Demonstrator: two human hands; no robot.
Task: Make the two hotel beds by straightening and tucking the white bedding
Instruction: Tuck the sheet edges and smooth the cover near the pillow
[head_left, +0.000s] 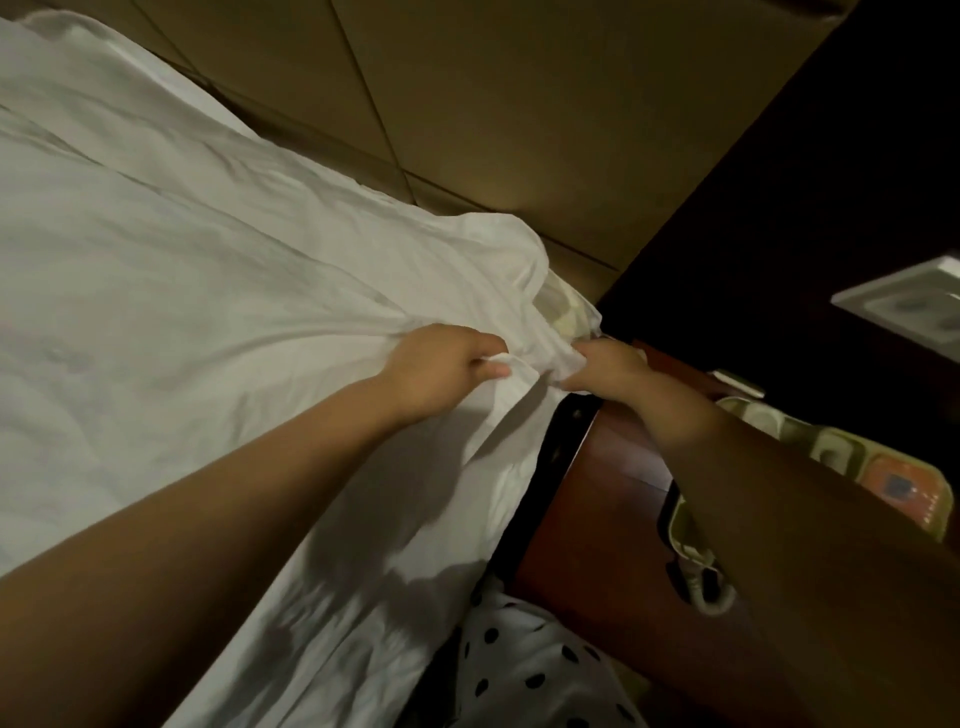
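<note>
Bedding (208, 291), white and creased, fills the left and centre of the frame. It lies spread over one bed and runs to a bunched corner just right of centre, with one edge hanging down the bed's side toward the bottom of the frame. The left hand (447, 364) has its fingers curled round a fold of it at centre. The right hand (602, 369), just beside it to the right, pinches the gathered corner, and folds radiate from both grips.

The cloth looks thin, light and very soft. It should follow a pull easily, hold no shape of its own, and wrinkle wherever it is slack. Its weave looks matt, so it seems unlikely to slip from the fingers. The hem and corner look like the best places to hold, with the hands set wider apart along the edge so that tension flattens the sheet before tucking.

Above the corner a pale yellow patch (566, 312) shows under the cloth; what it is cannot be told. A tan padded headboard (467, 104) crosses the upper centre. At lower right a reddish nightstand (613, 519) stands just beside the bed, with a cream phone (831, 457) on it. Dotted fabric (519, 670) shows at the bottom edge. No second bed is in view.
</note>
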